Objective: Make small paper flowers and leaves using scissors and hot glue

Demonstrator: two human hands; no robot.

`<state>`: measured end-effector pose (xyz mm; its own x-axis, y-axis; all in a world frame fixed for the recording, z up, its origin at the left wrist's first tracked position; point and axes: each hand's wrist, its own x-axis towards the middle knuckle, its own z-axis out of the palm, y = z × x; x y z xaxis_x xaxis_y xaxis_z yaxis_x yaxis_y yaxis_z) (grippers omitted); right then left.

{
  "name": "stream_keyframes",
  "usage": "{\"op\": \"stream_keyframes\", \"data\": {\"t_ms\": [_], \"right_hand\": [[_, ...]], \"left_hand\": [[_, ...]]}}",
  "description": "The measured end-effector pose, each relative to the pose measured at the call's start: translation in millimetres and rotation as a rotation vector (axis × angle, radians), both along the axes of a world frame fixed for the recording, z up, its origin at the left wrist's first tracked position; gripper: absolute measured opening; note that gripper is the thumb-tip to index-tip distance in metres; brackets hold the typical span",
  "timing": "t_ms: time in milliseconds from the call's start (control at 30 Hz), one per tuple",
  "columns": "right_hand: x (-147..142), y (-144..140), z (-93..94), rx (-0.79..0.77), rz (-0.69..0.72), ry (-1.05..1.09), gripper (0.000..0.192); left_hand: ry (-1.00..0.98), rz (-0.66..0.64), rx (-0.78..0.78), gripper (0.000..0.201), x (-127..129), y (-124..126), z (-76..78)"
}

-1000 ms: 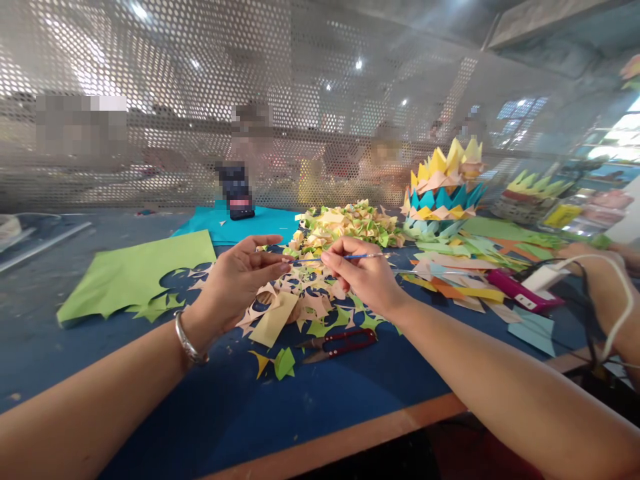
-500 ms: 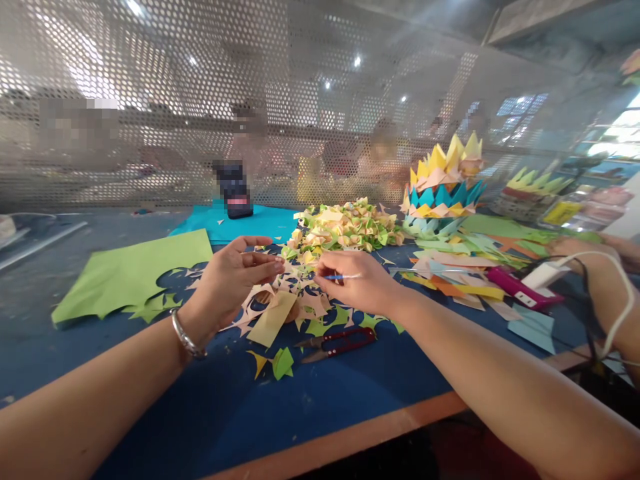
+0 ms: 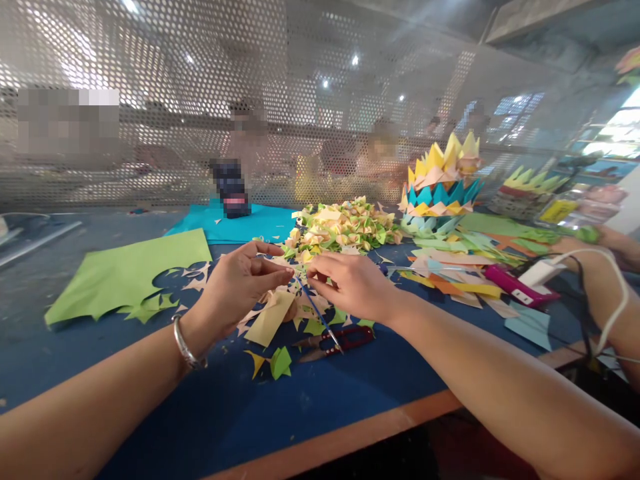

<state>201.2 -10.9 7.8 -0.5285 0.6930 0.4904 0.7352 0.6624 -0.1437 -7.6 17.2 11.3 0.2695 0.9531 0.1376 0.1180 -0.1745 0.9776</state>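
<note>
Head view: a thin blue stick (image 3: pixel 320 317), perhaps a fine paintbrush, slants from between the two hands down toward the near edge, its lower tip over the red-handled thread snips (image 3: pixel 340 339). The right hand (image 3: pixel 353 285) pinches the upper end of the stick between thumb and fingertips, knuckles up. The left hand (image 3: pixel 240 283) faces it, thumb and fingers drawn together almost against the right fingertips, apparently on a small paper piece, though what it grips is too small to tell. A silver bangle (image 3: pixel 187 343) circles the left wrist.

Under both hands lies a scatter of peach and green paper offcuts (image 3: pixel 273 317) on the blue table (image 3: pixel 210 407), with a folded green scrap (image 3: pixel 280 363) just in front. Behind the hands sits a heap of small folded paper pieces (image 3: pixel 345 228), green, yellow and peach. To its right stands a tiered paper crown-like model (image 3: pixel 440 190) in yellow, peach and teal. A cut lime-green sheet (image 3: pixel 125 273) lies to the left, a teal sheet (image 3: pixel 225 225) behind it. A magenta tool (image 3: pixel 510 285) rests among coloured strips at the right. A perforated metal screen (image 3: pixel 175 100) backs the table.
</note>
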Motion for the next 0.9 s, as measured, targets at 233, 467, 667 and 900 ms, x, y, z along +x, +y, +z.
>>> {"op": "stream_keyframes", "data": {"t_ms": [233, 467, 667, 900], "right_hand": [[-6.9, -5.6, -2.5, 0.039, 0.098, 0.139, 0.019], [-8.6, -6.7, -2.2, 0.008, 0.105, 0.191, 0.020], [-7.3, -5.2, -2.1, -0.016, 0.094, 0.252, 0.018], [-6.7, -3.8, -3.0, -0.009, 0.094, 0.256, 0.017]], "left_hand": [[0.086, -0.115, 0.089, 0.040, 2.5, -5.0, -4.2], [-0.005, -0.143, -0.016, 0.044, 2.2, -6.6, -3.4], [-0.075, -0.132, -0.114, 0.044, 2.8, -6.1, -1.3], [-0.058, -0.098, -0.108, 0.042, 4.7, -4.8, -0.8]]}}
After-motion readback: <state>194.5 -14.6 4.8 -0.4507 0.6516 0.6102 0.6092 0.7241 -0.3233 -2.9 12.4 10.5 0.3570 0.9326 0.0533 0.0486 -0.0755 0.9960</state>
